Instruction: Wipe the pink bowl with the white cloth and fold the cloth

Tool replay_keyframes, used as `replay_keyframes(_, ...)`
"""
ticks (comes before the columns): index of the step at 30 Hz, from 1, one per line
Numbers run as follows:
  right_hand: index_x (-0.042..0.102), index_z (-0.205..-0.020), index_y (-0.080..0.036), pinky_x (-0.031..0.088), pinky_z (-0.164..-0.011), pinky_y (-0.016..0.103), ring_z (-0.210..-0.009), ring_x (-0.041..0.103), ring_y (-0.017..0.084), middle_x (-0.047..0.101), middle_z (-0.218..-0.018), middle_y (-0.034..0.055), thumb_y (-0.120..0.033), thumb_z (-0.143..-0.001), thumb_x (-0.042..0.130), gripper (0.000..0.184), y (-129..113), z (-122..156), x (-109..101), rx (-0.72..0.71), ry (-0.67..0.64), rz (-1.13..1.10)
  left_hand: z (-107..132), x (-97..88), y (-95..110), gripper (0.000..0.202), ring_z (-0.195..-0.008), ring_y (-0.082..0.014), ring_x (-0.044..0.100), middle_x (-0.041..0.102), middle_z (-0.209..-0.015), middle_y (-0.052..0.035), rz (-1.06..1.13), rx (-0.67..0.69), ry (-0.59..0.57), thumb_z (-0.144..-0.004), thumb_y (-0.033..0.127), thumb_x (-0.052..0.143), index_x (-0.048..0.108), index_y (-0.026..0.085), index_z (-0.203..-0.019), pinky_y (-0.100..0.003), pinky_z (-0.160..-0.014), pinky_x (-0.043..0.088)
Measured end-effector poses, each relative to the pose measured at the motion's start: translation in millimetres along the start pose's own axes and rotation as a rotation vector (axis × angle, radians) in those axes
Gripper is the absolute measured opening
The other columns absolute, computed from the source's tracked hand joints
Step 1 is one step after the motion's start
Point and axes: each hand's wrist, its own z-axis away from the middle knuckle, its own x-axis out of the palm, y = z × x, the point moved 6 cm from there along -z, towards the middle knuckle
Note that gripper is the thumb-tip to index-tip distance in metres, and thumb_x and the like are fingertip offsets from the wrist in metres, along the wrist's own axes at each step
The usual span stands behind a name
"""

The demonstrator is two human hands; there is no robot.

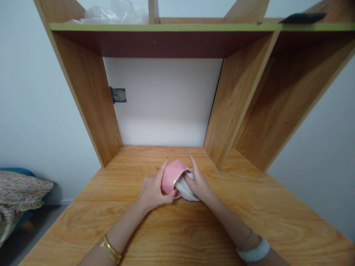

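A pink faceted bowl (pixel 172 176) is tipped on its side just above the wooden desk (pixel 249 218), its opening turned to the right. My left hand (pixel 153 191) wraps round the bowl's outer wall, thumb under the rim. My right hand (pixel 198 184) presses a white-grey cloth (pixel 185 190) into the bowl's mouth, fingers closed on the cloth. Both hands meet at the desk's middle.
Wooden shelf uprights (pixel 233 111) rise at the back on either side of a white wall panel with a small blue socket (pixel 118 95). The shelf above holds clear plastic (pixel 116 13) and a dark flat object (pixel 302 17). A patterned fabric (pixel 19 192) lies at the left.
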Motion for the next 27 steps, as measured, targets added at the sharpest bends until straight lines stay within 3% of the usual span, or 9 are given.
replay_keyframes(4,0.011,-0.135,-0.019,0.045,-0.078,0.034,-0.089,0.058,0.018,0.060,-0.100,0.0068,-0.026,-0.077,0.047,0.069,10.1,-2.6,-0.8,0.052,0.119,-0.166,-2.7,3.0,-3.8,0.093,-0.083,-0.0219,0.058,0.057,-0.105,-0.0094,0.222,-0.046,0.016,-0.069,0.046,0.058,0.001,0.017,-0.136,-0.033,-0.075,0.044)
replay_keyframes(8,0.010,-0.134,-0.019,0.044,-0.081,0.034,-0.094,0.056,0.018,0.058,-0.103,0.0075,-0.026,-0.075,0.049,0.072,11.8,-3.0,7.3,0.070,0.118,-0.322,-3.0,3.5,-1.0,0.089,-0.100,-0.0254,0.052,0.045,-0.124,-0.0129,0.201,-0.035,-0.010,-0.068,0.043,0.062,0.009,0.018,-0.136,-0.035,-0.083,0.041)
replay_keyframes(13,0.015,-0.133,-0.015,0.048,-0.062,0.029,-0.067,0.060,0.017,0.061,-0.075,0.0014,-0.026,-0.065,0.060,0.082,6.7,-3.6,5.1,0.165,0.154,-0.205,-2.6,-3.5,2.0,0.083,-0.104,-0.0235,0.051,0.046,-0.124,-0.0090,0.169,-0.021,0.023,-0.067,0.039,0.061,0.014,0.021,-0.134,-0.032,-0.085,0.041)
replay_keyframes(19,0.017,-0.133,-0.015,0.039,-0.044,0.021,-0.044,0.049,0.012,0.050,-0.052,-0.0077,-0.028,-0.066,0.059,0.080,5.7,-3.3,-6.3,0.179,0.129,-0.009,-2.3,-2.2,0.8,0.082,-0.102,-0.0274,0.052,0.056,-0.113,-0.0086,0.098,-0.050,-0.017,-0.063,0.045,0.061,0.025,0.019,-0.132,-0.037,-0.087,0.040)
replay_keyframes(23,0.020,-0.133,-0.019,0.037,-0.044,0.020,-0.044,0.047,0.011,0.048,-0.050,-0.0086,-0.020,-0.066,0.055,0.076,-0.3,-0.3,-4.2,0.135,0.081,0.113,-3.6,-5.0,-2.9,0.073,-0.104,-0.0249,0.051,0.053,-0.117,-0.0098,0.180,-0.016,-0.015,-0.064,0.043,0.060,0.034,0.015,-0.126,-0.034,-0.089,0.039)
replay_keyframes(27,0.018,-0.134,-0.020,0.043,-0.056,0.024,-0.056,0.054,0.013,0.058,-0.067,-0.0030,-0.017,-0.070,0.048,0.070,-5.8,1.0,1.3,0.083,0.024,0.031,-4.2,-7.4,-5.1,0.071,-0.110,-0.0250,0.046,0.047,-0.123,-0.0109,0.216,-0.023,0.015,-0.067,0.041,0.059,0.033,0.015,-0.127,-0.035,-0.093,0.036)
